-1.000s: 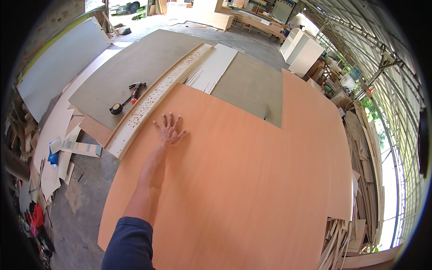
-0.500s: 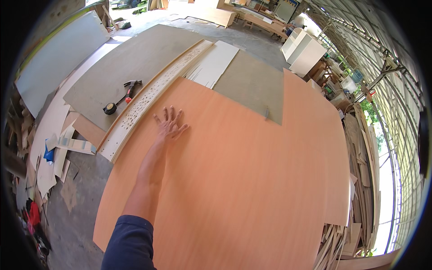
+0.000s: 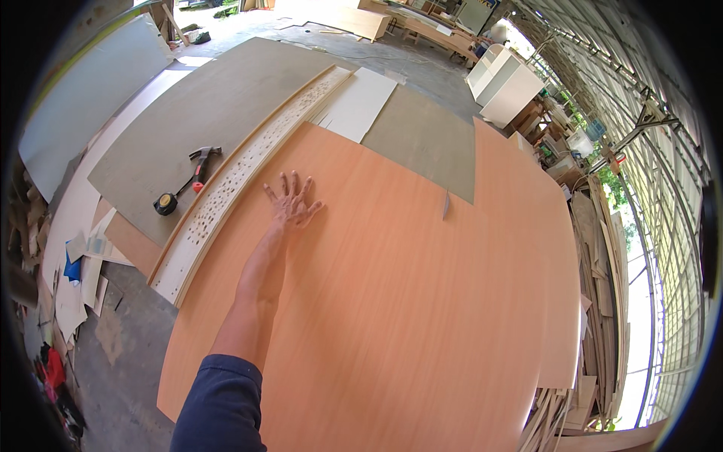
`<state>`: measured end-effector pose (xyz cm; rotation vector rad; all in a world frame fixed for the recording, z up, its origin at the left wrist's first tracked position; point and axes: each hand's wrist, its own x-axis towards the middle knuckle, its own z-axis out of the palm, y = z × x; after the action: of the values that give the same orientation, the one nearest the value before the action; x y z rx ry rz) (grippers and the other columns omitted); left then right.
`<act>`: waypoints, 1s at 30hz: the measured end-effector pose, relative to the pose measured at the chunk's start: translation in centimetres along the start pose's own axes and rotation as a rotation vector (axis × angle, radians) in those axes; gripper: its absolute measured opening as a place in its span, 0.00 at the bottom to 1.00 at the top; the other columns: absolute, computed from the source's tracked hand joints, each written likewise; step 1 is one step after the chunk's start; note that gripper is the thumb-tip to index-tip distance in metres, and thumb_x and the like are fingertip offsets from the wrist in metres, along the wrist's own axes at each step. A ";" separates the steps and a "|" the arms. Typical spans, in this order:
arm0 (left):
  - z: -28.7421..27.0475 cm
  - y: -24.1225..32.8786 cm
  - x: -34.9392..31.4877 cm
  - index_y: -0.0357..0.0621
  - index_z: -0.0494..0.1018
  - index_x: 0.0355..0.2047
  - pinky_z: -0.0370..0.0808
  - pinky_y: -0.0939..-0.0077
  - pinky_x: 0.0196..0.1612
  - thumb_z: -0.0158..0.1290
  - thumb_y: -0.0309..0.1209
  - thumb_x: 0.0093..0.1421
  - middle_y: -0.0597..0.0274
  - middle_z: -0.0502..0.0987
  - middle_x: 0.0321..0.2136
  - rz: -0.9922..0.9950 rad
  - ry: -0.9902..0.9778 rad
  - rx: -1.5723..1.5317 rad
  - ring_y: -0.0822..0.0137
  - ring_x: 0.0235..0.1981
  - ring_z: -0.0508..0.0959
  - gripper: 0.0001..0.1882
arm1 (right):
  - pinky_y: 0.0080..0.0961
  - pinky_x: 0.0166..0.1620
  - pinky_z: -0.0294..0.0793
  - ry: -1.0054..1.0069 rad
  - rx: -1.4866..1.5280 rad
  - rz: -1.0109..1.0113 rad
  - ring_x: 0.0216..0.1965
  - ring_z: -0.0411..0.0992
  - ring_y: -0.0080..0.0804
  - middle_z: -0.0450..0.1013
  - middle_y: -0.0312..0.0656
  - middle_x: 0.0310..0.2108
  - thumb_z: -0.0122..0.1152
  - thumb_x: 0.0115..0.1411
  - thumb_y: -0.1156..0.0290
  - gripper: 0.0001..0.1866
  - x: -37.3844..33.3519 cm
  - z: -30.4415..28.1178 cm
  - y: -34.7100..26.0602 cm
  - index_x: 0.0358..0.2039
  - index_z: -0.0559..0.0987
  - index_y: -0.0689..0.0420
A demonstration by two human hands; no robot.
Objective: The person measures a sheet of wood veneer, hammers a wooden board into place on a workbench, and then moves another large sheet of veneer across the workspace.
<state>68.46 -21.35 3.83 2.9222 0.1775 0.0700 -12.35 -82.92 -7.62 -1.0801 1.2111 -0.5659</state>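
My left hand (image 3: 291, 207) lies palm down on a large orange wood-grain sheet (image 3: 376, 301), fingers spread and gripping nothing. Its forearm, in a dark blue sleeve, crosses the sheet from the lower edge. Left of the fingertips runs a long pale strip (image 3: 215, 203) full of holes, with a raised brown edge. Beyond that strip, a claw hammer (image 3: 200, 167) with a red and black handle and a black tape measure (image 3: 165, 203) rest on a grey board (image 3: 151, 143). A small thin pointed object (image 3: 446, 206) is at the sheet's far side. My right hand is out of view.
A white panel (image 3: 361, 102) and a smaller grey panel (image 3: 429, 143) border the sheet's far edge. Timber offcuts (image 3: 602, 286) are piled along the right. Scraps (image 3: 94, 260) lie on the left floor. A white cabinet (image 3: 504, 87) stands far right.
The sheet appears to have shifted slightly away from me, covering more of the white panel. My left hand stays spread on it, now farther from the strip. The view has turned slightly.
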 end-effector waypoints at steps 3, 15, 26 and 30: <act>0.0 0.9 2.6 0.63 0.47 0.72 0.26 0.25 0.64 0.37 0.67 0.61 0.53 0.40 0.73 0.009 -0.023 -0.026 0.47 0.73 0.33 0.43 | 0.43 0.52 0.75 0.007 -0.031 0.006 0.52 0.69 0.41 0.70 0.44 0.53 0.54 0.65 0.60 0.21 -0.1 3.0 -1.0 0.56 0.70 0.54; 2.0 1.5 12.4 0.63 0.48 0.71 0.27 0.23 0.64 0.36 0.65 0.63 0.53 0.41 0.73 0.035 0.055 0.000 0.44 0.73 0.35 0.41 | 0.43 0.53 0.75 0.070 -0.133 0.032 0.53 0.68 0.43 0.68 0.48 0.56 0.54 0.65 0.69 0.22 -3.1 11.7 -4.3 0.58 0.69 0.59; 4.1 2.0 18.9 0.63 0.50 0.71 0.27 0.21 0.62 0.37 0.62 0.64 0.50 0.41 0.72 0.054 0.096 -0.034 0.41 0.72 0.33 0.39 | 0.34 0.46 0.79 0.090 -0.857 -0.292 0.45 0.73 0.37 0.75 0.44 0.43 0.58 0.61 0.76 0.15 -5.5 20.0 -6.1 0.48 0.77 0.64; 3.7 2.1 20.5 0.61 0.50 0.71 0.26 0.20 0.61 0.37 0.62 0.64 0.49 0.41 0.72 0.049 0.051 0.000 0.39 0.72 0.33 0.39 | 0.32 0.44 0.78 0.314 -0.124 0.050 0.41 0.75 0.34 0.76 0.41 0.40 0.60 0.57 0.73 0.16 -4.4 23.6 -5.3 0.45 0.79 0.68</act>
<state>89.29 -21.63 1.36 2.9266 0.1143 0.1530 9.27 -73.09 -1.43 -1.0876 1.5594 -0.6452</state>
